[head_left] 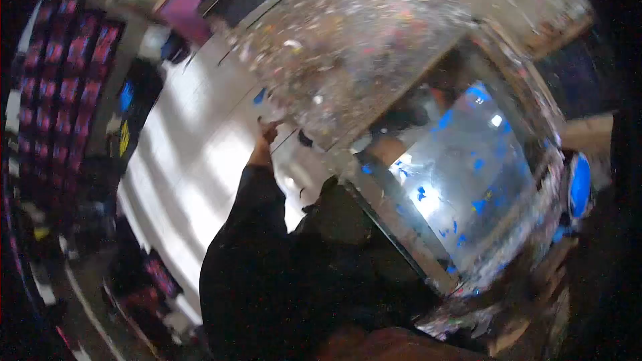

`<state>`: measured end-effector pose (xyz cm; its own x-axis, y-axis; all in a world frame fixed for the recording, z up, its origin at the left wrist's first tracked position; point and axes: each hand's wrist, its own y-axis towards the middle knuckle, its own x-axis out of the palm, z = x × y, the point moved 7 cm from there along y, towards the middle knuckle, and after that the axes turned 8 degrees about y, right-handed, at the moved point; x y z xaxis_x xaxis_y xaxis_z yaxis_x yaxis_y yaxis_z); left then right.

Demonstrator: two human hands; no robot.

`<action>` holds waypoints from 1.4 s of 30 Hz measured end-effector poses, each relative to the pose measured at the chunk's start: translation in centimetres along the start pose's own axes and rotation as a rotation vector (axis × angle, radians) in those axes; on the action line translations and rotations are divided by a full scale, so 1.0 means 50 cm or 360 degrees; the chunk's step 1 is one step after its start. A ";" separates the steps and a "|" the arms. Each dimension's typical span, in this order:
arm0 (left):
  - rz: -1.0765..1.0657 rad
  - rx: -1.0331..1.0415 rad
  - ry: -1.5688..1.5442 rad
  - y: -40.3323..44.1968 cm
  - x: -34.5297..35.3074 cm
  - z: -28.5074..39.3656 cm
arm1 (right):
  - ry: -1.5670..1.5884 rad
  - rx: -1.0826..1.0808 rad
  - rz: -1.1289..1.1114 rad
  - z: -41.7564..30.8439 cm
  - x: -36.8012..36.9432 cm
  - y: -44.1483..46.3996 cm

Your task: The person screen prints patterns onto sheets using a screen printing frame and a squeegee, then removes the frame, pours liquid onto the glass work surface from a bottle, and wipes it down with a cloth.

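Note:
My left hand (267,132), at the end of a dark sleeve, hangs over the pale tiled floor (200,113), just left of a worktop (348,33) covered in multicoloured specks. Its fingers look spread and I see nothing in them, though the hand is small and blurred. A small blue scrap (259,96) lies beyond the fingertips. To the right of my body, a framed glass-like panel (488,180) carries blue patches and bright reflections. My right hand does not show.
A blue round object (580,186) stands at the right edge, beside the panel's encrusted frame. Dark shelving or stacks with a pink-and-purple pattern (70,50) line the left. A purple box-like shape (184,7) sits at the back left.

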<state>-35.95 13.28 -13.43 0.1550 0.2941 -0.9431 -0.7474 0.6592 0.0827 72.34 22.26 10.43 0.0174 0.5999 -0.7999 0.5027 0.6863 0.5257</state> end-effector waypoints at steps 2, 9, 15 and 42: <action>0.0019 -0.0077 -0.0001 -0.020 -0.016 -0.032 | -0.0021 0.0010 -0.0002 -0.011 0.013 -0.010; 0.0017 -0.0009 -0.0010 -0.086 -0.029 -0.056 | -0.0053 0.0085 0.0021 0.045 -0.008 -0.026; 0.0031 0.0157 -0.0049 -0.135 -0.014 -0.048 | -0.0459 0.0462 0.0201 0.136 -0.132 -0.003; 0.0664 0.0550 -0.1028 -0.013 -0.218 0.229 | 0.1699 0.0856 0.0292 0.192 -0.194 0.019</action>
<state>-29.75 17.59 0.51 0.3276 0.8293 -0.4527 -0.6018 0.5525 0.5768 80.93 13.15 15.88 -0.4686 0.8820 0.0491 0.8673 0.4488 0.2154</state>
